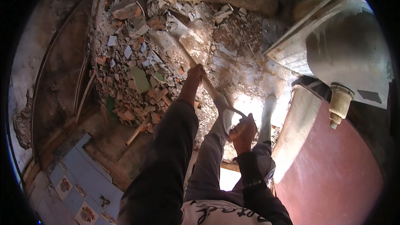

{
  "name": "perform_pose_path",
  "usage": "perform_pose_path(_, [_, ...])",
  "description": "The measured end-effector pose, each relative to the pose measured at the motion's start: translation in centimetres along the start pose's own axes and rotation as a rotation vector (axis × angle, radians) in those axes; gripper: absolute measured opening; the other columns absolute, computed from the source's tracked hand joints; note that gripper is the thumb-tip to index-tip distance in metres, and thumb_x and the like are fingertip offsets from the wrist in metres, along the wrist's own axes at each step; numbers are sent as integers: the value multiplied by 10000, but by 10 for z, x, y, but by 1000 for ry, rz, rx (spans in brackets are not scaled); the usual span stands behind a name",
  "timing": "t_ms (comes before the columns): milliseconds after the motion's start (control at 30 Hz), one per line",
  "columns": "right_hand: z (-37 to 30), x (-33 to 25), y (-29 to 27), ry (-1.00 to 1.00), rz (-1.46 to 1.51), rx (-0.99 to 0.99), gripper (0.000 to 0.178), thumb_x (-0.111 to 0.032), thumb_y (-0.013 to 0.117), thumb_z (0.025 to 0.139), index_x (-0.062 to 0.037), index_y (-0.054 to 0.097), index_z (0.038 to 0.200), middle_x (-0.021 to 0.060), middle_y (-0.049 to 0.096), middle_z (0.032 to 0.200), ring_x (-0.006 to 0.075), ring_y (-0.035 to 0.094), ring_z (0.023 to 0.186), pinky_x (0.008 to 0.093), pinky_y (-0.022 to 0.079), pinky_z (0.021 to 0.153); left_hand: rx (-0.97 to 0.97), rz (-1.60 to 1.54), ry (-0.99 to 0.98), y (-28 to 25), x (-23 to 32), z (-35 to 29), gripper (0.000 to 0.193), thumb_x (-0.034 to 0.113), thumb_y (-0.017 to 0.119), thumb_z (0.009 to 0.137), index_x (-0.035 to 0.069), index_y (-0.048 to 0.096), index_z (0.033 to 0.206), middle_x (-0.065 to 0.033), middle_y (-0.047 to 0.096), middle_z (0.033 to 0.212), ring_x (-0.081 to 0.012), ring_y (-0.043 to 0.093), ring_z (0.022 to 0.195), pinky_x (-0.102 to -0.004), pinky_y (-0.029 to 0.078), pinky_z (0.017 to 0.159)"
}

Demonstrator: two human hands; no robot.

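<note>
Both my hands hold a shovel with a pale shaft (210,88) that runs from the middle of the view up to the left. My left hand (195,74) is closed round the shaft partway along. My right hand (243,133) grips the handle at the near end, which widens into a fork. The shovel's blade (162,41) lies low at the right side of a rubble heap (129,58). Its outline is hard to make out among the dust and debris. Broken brick, tile shards and grey mortar lumps make up the heap.
A greyish sink-like basin (346,41) with a drain fitting (340,102) stands tilted at right, above a reddish panel (329,154). Blue and patterned tiles (81,187) lie lower left. A wooden stick (137,131) rests by the heap. Strong sunlight hits the floor beside my legs.
</note>
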State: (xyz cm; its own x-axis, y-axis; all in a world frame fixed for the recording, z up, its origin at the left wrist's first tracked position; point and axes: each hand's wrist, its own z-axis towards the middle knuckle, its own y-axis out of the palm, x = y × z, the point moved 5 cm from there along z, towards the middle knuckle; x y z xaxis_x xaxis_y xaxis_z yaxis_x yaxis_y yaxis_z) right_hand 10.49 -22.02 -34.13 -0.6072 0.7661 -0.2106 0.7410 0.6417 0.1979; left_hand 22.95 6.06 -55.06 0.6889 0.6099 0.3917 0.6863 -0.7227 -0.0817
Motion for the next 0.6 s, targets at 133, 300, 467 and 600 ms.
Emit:
perform_pose_path(133, [-7, 1, -8, 77, 50, -18, 389, -433, 464, 970, -132, 491, 725, -27, 341, 477, 138, 347, 346, 285, 324, 346, 85, 25, 84, -9, 23, -37, 111, 73, 605, 844, 41, 515, 789, -44, 506, 617, -164, 514, 506, -299, 458, 454])
perform_pose_path(300, [3, 17, 61, 293, 76, -255, 416, -532, 442, 945, -184, 501, 726, -65, 335, 489, 116, 388, 407, 288, 359, 407, 208, 301, 271, -4, 147, -91, 100, 76, 611, 835, 22, 535, 799, -63, 543, 638, -181, 537, 509, -334, 475, 471])
perform_pose_path(467, [-16, 36, 138, 502, 323, -145, 373, -480, 414, 971, -187, 487, 751, -57, 326, 501, 130, 354, 383, 316, 346, 395, 273, 639, 474, -8, 232, -87, 157, 122, 606, 835, -19, 543, 805, -100, 579, 661, -216, 595, 558, -355, 492, 491])
perform_pose_path(600, [-45, 61, 87, 695, 420, -287, 354, -473, 403, 977, -156, 490, 846, -34, 359, 559, 154, 406, 424, 342, 378, 408, 278, 1041, 638, -84, 184, -45, 255, 185, 640, 844, -50, 546, 815, -105, 576, 632, -225, 600, 545, -368, 493, 480])
